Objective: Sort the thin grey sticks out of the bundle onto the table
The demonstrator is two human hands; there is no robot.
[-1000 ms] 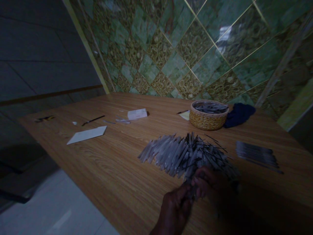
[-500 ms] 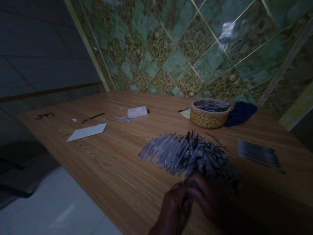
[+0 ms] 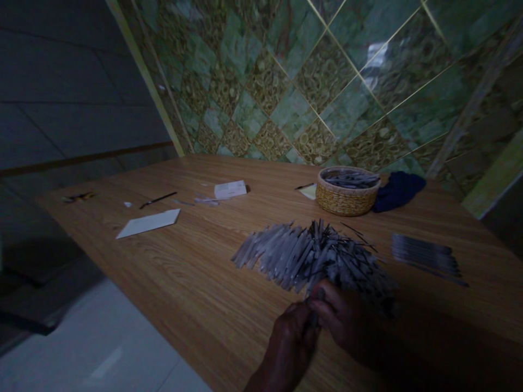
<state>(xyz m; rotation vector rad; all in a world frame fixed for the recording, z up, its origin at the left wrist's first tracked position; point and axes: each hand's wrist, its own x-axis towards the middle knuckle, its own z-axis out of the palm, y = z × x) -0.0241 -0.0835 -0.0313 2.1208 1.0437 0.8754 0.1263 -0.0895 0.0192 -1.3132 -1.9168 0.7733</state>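
At the table's near edge my left hand [image 3: 288, 335] is closed, its thumb and fingers pinched around something small and dark. My right hand [image 3: 345, 318] meets it there, thumb and forefinger pinched at the same spot. A dark rounded tip shows between the fingertips, but the dim light hides what it belongs to. Just beyond the hands lies a wide pile of thin dark sticks in clear plastic sleeves [image 3: 294, 253]. To the right, a neat row of similar sleeved sticks [image 3: 427, 256] lies side by side.
Behind the pile stands a woven basket [image 3: 347, 198] filled with more sticks, beside a dark blue cloth [image 3: 399, 190]. Further left are a white box [image 3: 230, 189], a flat white card [image 3: 149, 222], a black stick [image 3: 158, 200] and scissors-like yellow-and-black objects [image 3: 78, 197]. A tiled wall [image 3: 281, 109] borders the table.
Both hands remain together in front of the pile. The right fingers have shifted slightly, and a dark tip now shows between them. The view has moved a little.
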